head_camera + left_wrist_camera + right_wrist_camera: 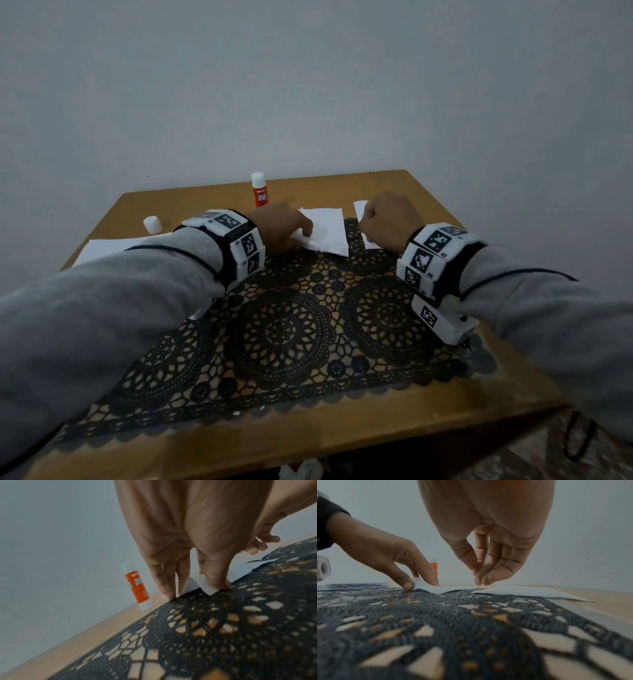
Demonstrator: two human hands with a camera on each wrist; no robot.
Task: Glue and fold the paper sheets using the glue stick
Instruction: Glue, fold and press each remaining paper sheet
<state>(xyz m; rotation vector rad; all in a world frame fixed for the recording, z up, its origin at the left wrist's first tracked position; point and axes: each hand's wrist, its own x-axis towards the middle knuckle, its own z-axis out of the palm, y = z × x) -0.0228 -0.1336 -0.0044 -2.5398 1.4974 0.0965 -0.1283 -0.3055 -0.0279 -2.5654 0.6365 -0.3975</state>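
Wooden table (383, 186), set against a plain wall. A dark lace mat (291, 329) covers its middle and reaches toward the near edge.

Glue stick (259, 190): orange and white, upright, uncapped, near the far edge. Its white cap (152, 224) stands well apart, toward the far left corner.

Small paper sheet (325, 233): white, lying across the mat's far edge, its left end curled up off the mat.

Left hand (279, 228): thumb and fingers (167, 584) pinching that raised left end, fingertips down on the mat.

Second paper piece (361, 214): just right of the first, partly under the right hand.

Right hand (388, 219): fingers drawn together, tips pressing down where the two papers lie side by side; which one they touch, I cannot tell.

Large white sheet (109, 248): flat along the left edge, partly hidden by the left sleeve.
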